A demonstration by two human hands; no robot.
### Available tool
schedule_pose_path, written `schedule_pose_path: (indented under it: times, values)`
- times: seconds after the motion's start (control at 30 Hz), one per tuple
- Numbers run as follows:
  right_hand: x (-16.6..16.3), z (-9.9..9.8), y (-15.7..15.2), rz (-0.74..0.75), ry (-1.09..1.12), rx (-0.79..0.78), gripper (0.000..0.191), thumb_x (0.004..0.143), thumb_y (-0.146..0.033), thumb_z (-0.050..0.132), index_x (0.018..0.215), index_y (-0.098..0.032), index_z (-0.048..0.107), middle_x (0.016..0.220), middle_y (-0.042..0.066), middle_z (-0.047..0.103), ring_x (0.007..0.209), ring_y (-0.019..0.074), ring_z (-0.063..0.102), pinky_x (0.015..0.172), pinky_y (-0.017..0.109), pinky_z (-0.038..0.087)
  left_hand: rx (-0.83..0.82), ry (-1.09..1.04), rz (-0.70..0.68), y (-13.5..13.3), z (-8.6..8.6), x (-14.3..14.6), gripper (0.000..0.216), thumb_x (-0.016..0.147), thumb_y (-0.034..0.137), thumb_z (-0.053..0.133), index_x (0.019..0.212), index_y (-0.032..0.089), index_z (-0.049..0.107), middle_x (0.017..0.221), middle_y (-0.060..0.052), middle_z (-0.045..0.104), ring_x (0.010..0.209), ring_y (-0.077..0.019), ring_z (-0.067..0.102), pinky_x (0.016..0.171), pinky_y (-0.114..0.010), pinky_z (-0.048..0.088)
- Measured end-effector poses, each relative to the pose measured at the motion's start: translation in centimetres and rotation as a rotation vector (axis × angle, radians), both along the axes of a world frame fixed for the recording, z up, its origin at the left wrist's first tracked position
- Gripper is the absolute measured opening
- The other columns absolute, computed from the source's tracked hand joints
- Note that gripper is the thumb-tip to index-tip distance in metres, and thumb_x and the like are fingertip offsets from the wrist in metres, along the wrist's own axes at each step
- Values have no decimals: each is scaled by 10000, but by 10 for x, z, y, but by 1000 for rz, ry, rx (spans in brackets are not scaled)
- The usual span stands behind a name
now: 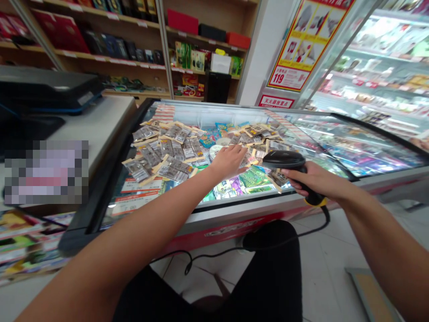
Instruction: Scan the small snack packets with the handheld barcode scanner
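A black handheld barcode scanner [284,159] is gripped in my right hand [310,179], its head pointing left over the freezer's front edge. My fingers wrap round its handle, and a cable hangs from the yellow-ringed base. Over the middle of the freezer's glass top [208,112] my left hand [230,161] reaches palm down with fingers stretched out. Beneath and beside it lie a pale round thing [215,150], partly hidden, and a blue snack bag [210,137]. Several clear-and-brown snack packets [174,168] spread to its left, and more packets [258,130] lie to the right.
A grey counter [110,116] with a black machine [50,89] stands at the left. The scanner's cable [221,254] loops across my legs. Wooden shelves [134,20] with boxes line the back. A lit display fridge [378,76] is at the right.
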State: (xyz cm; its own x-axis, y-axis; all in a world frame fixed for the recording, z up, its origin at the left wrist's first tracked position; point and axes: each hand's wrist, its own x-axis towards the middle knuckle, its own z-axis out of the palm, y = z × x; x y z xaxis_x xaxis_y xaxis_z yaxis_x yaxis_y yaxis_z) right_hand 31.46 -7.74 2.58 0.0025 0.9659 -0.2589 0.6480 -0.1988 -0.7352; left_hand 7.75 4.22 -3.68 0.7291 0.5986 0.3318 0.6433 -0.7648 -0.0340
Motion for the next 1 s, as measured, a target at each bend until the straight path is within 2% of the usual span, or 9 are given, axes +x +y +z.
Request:
schedule_pose_path:
  times: [0.07,0.13,0.23,0.43,0.57,0.67,0.8,0.9,1.0]
  values:
    - [-4,-1,-2,11,-142,20,624,826,-727,599,525,-188,507,474,39,521,399,130,486,422,277,395,-28,-12,6,0,-1,0,609,956,492,516,1493,225,412,1400,-161,532,1276,-318,502,981,-431,450]
    - [-8,-2,-3,25,-234,32,652,842,-733,565,494,-184,515,454,59,543,386,135,492,428,282,411,-33,-18,14,1,-3,-1,578,958,510,504,1481,272,451,1416,-158,509,1299,-335,482,998,-453,441]
    - [-14,-6,-5,38,-239,52,627,858,-707,559,508,-187,527,448,61,563,384,138,496,428,276,416,-40,-29,19,1,-4,-3,547,946,524,521,1434,275,524,1455,-154,485,1323,-344,459,1029,-474,427]
    - [-16,-14,-5,-6,-202,35,610,859,-706,561,539,-188,526,464,52,569,381,136,500,434,274,420,-56,-24,19,4,-5,-4,554,956,537,486,1449,283,497,1586,-119,397,1388,-372,397,1025,-543,434]
    - [-14,-21,-4,-17,44,40,523,834,-653,651,628,-186,534,513,8,540,411,111,486,424,250,393,-39,-27,26,5,-4,-5,589,930,567,508,1432,260,495,1529,-123,468,1335,-358,436,995,-517,443]
    - [-12,-23,0,-111,303,82,445,789,-589,738,728,-191,547,564,-22,527,428,96,467,404,235,373,5,-27,75,6,-3,-6,681,849,610,599,1392,205,529,1404,-169,552,1261,-366,480,984,-491,430]
    - [-4,-25,8,-257,484,202,411,743,-528,790,826,-192,569,568,-40,530,411,88,465,393,224,350,63,51,79,4,3,-11,595,855,609,570,1170,113,662,1239,-201,639,1200,-364,515,987,-460,407]
    - [2,-28,12,-309,586,266,399,740,-512,784,847,-203,554,554,-53,514,406,90,467,401,223,336,114,125,51,-2,17,-19,458,909,511,514,1059,120,702,1126,-173,699,1177,-341,547,1005,-440,381]
    - [6,-34,12,-314,654,289,394,743,-512,767,857,-214,534,551,-65,489,409,86,445,412,225,318,110,202,104,-7,38,-34,454,945,473,439,1039,119,707,1010,-156,736,1057,-308,629,1018,-441,365]
